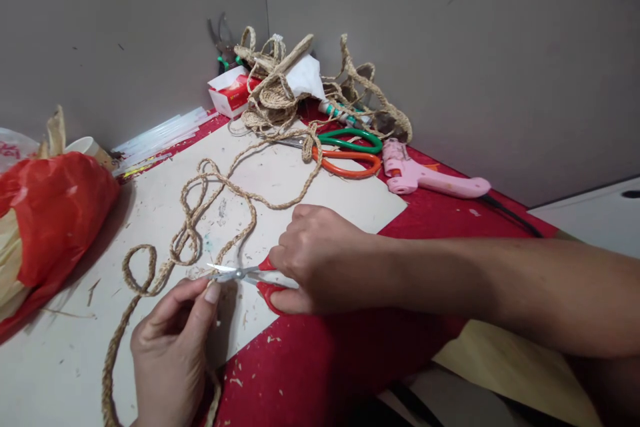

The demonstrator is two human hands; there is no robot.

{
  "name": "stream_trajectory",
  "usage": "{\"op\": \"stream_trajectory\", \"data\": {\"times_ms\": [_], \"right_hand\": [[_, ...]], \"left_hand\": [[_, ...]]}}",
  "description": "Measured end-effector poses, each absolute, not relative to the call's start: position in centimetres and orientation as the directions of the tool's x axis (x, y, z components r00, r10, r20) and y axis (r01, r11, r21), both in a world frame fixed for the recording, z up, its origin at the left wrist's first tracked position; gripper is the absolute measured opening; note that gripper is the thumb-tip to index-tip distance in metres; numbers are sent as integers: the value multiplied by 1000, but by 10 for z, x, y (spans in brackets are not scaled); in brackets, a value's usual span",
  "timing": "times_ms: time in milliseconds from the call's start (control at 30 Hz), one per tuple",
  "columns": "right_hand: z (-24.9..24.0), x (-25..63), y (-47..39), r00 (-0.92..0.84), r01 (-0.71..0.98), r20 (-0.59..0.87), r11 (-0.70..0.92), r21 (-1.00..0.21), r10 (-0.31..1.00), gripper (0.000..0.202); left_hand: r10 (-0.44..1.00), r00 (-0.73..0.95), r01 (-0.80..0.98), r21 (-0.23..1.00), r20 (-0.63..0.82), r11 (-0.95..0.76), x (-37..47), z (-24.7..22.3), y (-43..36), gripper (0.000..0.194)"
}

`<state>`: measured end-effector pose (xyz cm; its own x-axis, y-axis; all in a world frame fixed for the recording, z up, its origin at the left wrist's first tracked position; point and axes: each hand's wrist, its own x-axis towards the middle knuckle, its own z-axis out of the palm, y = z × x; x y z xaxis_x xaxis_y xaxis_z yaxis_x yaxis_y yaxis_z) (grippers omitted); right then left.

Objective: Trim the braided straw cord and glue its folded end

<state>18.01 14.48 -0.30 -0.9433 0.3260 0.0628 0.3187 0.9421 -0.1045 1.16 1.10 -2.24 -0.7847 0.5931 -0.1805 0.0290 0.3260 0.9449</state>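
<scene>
A braided straw cord [245, 227] winds in loops over a white sheet [280, 240]. My left hand [175, 340] pinches the cord between thumb and index finger, near the front of the sheet. My right hand [315, 260] grips the red handles of small scissors [239, 273], with its thumb in the lower loop. The scissors' blades are apart and lie around the cord just above my left fingertips. Whether the blades touch the cord is too small to tell. More braid hangs below my left hand.
Large scissors with green and orange handles [350, 152] lie near a pink glue gun [435, 180]. Behind them are a heap of braids [275, 93], a red-and-white box [233, 90] and clear glue sticks [160, 137]. At left sits a red plastic bag [60, 213]. Grey panels [450, 47] stand behind.
</scene>
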Motion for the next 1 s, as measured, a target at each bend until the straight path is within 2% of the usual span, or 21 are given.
{"op": "stream_trajectory", "data": {"times_ms": [133, 300, 433, 600, 700, 867, 1000], "right_hand": [[-4, 182, 144, -951, 281, 109, 957, -76, 289, 32], [-2, 181, 145, -958, 283, 32, 957, -65, 285, 26], [-6, 181, 147, -959, 267, 60, 957, -117, 275, 25], [-12, 181, 155, -874, 273, 325, 918, -287, 361, 30], [-14, 181, 164, -775, 239, 438, 853, -464, 455, 30], [-15, 175, 172, -668, -13, 543, 722, -691, 508, 32], [-13, 163, 160, -665, -199, 523, 549, -812, 532, 28]], "left_hand": [[604, -787, 101, 939, -127, 329, 13, -21, 13, 26], [611, -783, 119, 936, -117, 332, 13, -20, 15, 24], [599, -788, 87, 938, -141, 336, 11, -22, 13, 26], [590, -785, 21, 944, -189, 330, 4, -26, 9, 32], [651, -716, -61, 952, -251, 300, -1, -27, 9, 29], [806, -516, -242, 952, -290, 188, 1, -21, 12, 19], [852, -377, -344, 909, -363, 235, 10, -10, 11, 21]]}}
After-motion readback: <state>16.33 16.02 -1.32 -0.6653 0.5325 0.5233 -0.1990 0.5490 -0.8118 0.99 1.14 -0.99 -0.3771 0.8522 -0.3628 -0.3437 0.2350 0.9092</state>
